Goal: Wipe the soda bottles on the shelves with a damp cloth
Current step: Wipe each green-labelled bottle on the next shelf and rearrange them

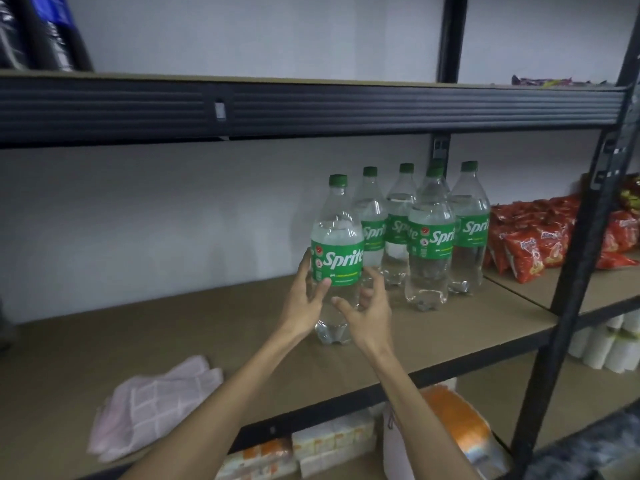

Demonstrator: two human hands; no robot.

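Note:
A clear Sprite bottle with a green label and cap stands on the brown middle shelf, in front of and left of several more Sprite bottles. My left hand grips the front bottle from its left side, thumb on the lower edge of the label. My right hand is cupped loosely at the bottle's lower right with fingers spread; I cannot tell whether it touches. A pink checked cloth lies crumpled on the shelf near its front edge, left of my arms, with neither hand on it.
Red snack bags are piled right of the bottles, past a black upright post. The black beam of the upper shelf runs overhead. Packaged goods and an orange pack sit on the lower shelf.

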